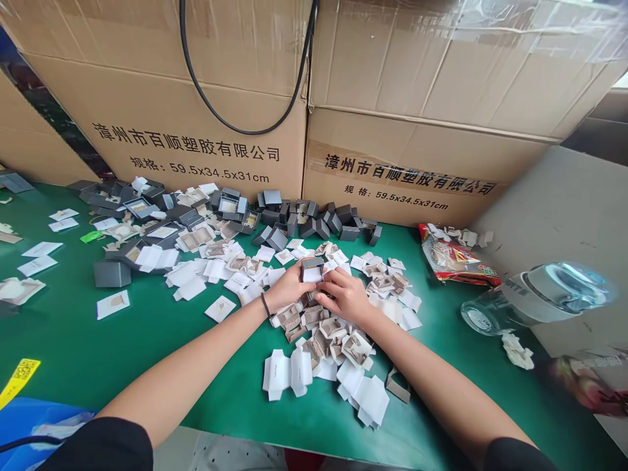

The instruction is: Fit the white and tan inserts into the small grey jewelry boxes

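Note:
Both hands meet over the middle of a green table (161,353). A small dark grey box with a white inside (313,267) is gripped by my left hand (287,288), its fingers closed around the left side. Against the right side of the same box, my right hand (346,296) has its fingers bent and pressed to the white part. What lies under its fingertips is partly hidden. Below and around the hands lies a heap of torn white and brown cardboard inserts (326,337). Unfolded white card pieces (287,374) lie nearest the front edge.
Several dark grey small boxes (314,222) are piled along the back, before large cardboard cartons (206,124). A black cable (230,127) hangs down. At right are a red snack bag (454,258), a clear bottle (520,301) on its side and crumpled tissue (517,351).

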